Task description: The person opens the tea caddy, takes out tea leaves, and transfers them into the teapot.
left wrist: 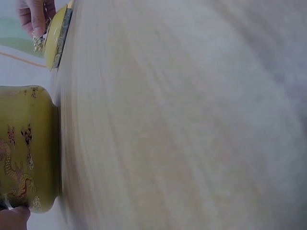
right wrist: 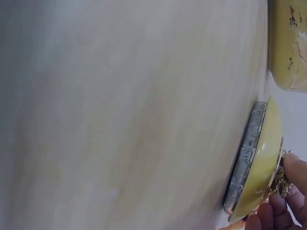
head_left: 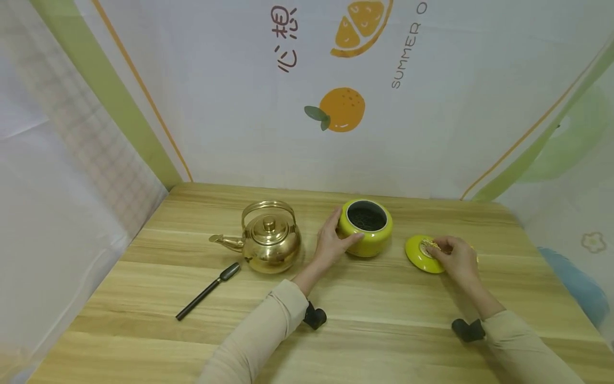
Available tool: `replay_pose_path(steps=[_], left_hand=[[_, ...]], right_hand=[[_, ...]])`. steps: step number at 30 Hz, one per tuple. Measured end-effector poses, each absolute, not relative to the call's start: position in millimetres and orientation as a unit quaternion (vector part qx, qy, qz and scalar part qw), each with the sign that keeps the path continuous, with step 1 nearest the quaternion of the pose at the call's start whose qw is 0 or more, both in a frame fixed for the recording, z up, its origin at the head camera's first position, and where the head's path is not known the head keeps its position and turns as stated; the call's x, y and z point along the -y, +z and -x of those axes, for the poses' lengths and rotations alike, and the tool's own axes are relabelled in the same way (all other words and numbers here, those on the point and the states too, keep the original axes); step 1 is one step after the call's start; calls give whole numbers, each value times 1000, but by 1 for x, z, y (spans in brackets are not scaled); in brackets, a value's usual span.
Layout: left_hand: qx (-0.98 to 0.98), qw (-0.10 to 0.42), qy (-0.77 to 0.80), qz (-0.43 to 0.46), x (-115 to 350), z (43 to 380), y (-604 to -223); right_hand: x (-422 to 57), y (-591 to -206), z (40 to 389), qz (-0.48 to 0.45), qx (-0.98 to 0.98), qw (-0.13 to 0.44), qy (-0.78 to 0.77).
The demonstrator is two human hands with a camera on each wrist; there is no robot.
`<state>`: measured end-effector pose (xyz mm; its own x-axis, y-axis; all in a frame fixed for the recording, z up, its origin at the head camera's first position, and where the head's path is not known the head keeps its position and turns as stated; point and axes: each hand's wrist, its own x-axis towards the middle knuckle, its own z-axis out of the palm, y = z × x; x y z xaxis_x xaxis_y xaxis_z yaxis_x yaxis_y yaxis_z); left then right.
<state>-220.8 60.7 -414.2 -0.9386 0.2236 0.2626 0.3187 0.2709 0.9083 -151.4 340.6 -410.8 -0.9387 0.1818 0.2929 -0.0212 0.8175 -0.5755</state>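
Note:
A round yellow jar (head_left: 368, 244) stands uncovered, dark inside, with a dragon pattern on its side in the left wrist view. My left hand (head_left: 331, 242) holds the jar's left side, thumb across the front and fingers behind. To the right, my right hand (head_left: 458, 260) pinches the gold ornamental knob (right wrist: 280, 183) of the yellow lid (head_left: 417, 255). In the right wrist view the lid (right wrist: 264, 165) has a grey sealing ring (right wrist: 246, 155) under its rim, low at the tabletop and slightly tilted.
A brass kettle (head_left: 271, 250) with a raised handle stands left of the jar, its spout pointing left. In front of it lies a dark tea scoop (head_left: 208, 290) on the wooden table (head_left: 374, 330). A printed cloth (head_left: 240, 117) hangs behind the table.

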Motion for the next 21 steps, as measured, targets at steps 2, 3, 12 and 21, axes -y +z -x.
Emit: replay_pose_path(steps=[2,3,12,21], left_hand=[[796,42,-579,173,-61,220,-414],[796,42,-578,174,-61,220,-414],[796,45,-577,180,-61,220,-414],[797,45,-575,179,-60,220,-413]], right_hand=[[-341,-411,151,46,939,166,299],[-341,-411,150,49,939,165,299],[-339,-412,150,58,936,180,298],[-339,-413,151,48,935,180,303]])
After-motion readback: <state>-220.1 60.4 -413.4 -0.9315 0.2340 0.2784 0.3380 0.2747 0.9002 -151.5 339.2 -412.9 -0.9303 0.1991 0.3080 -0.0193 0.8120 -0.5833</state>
